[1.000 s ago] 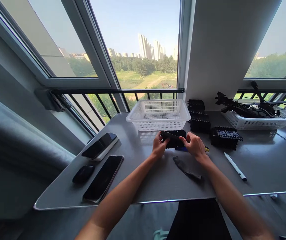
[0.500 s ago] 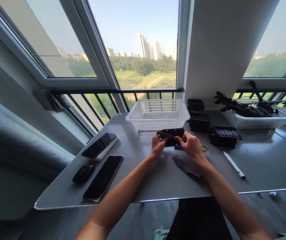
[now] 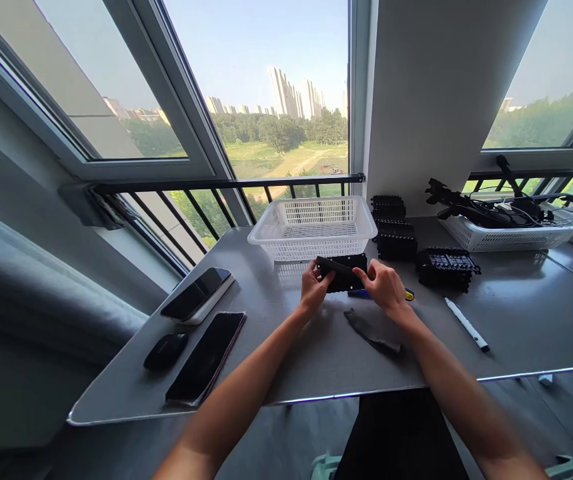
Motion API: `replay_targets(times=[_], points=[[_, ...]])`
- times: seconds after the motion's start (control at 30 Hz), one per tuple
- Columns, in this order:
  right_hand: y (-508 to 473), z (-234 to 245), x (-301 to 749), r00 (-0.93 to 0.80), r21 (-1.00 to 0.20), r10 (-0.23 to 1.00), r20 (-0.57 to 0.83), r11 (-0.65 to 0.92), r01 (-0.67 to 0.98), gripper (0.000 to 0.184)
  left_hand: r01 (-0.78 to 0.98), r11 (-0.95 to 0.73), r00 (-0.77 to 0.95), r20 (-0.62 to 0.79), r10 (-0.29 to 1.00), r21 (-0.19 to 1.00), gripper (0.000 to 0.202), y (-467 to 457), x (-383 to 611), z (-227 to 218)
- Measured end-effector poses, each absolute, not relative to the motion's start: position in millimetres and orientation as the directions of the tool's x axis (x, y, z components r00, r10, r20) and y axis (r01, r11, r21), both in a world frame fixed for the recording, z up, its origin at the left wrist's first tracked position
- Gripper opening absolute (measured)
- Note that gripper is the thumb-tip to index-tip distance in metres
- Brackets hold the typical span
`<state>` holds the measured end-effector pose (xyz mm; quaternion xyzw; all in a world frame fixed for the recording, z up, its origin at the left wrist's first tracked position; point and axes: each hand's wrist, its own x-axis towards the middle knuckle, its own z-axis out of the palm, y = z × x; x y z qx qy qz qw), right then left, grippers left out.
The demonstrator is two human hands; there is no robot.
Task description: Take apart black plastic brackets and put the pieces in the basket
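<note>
While the grey table (image 3: 286, 360) is carrying its load exactly as it was a second ago, the only shift is happening at its middle. The white basket (image 3: 311, 250) is sitting at the far edge by the window rail. A second basket (image 3: 516, 239), full of black gear and cables, is lying well off to the right. Neither is moving.

Two phones (image 3: 206, 357) and a dark mouse (image 3: 165, 350) are resting on the left, well apart from the hands. The black ribbed parts (image 3: 395, 240) are standing untouched just right of the white basket.

Both hands are staying on the black flat part (image 3: 343, 272), which is being held low over the table, just in front of the white basket's front wall. The left hand (image 3: 312, 290) is keeping its grip clenched on the part's left end. The right hand (image 3: 385, 288) is grasping the right end, fingers curled over it.

Over the last second the part is edging slightly up and toward the basket, and the hands are drawing a little closer together. By my judgement, the handling of this one piece is carrying on rather than ending.

A dark cloth strip (image 3: 371, 337) is lying near the right wrist, with a white pen (image 3: 466, 325) further right. A screwdriver (image 3: 409, 294) is peeking out beside the right hand.
</note>
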<state>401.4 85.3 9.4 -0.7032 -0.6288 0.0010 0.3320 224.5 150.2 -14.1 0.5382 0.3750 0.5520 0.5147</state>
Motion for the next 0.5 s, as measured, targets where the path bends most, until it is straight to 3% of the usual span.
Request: replay_targets(times=[0.17, 0.4, 0.5], points=[[88.0, 10.8, 428.4, 0.338, -0.510, 0.834, 0.436, -0.080, 0.856, 0.054, -0.164, -0.155, 0.077, 0.170, 0.982, 0.974, 0.049, 150.9, 223.2, -12.3], [87.1, 8.0, 411.9, 0.233, -0.482, 0.873, 0.428, 0.002, 0.876, 0.052, -0.167, -0.150, 0.106, 0.169, 0.980, 0.975, 0.048, 150.5, 223.8, -12.2], [88.3, 7.7, 418.5, 0.284, -0.505, 0.854, 0.435, -0.030, 0.862, 0.052, -0.180, -0.155, 0.085, 0.172, 0.981, 0.971, 0.050, 150.9, 223.0, -11.0]])
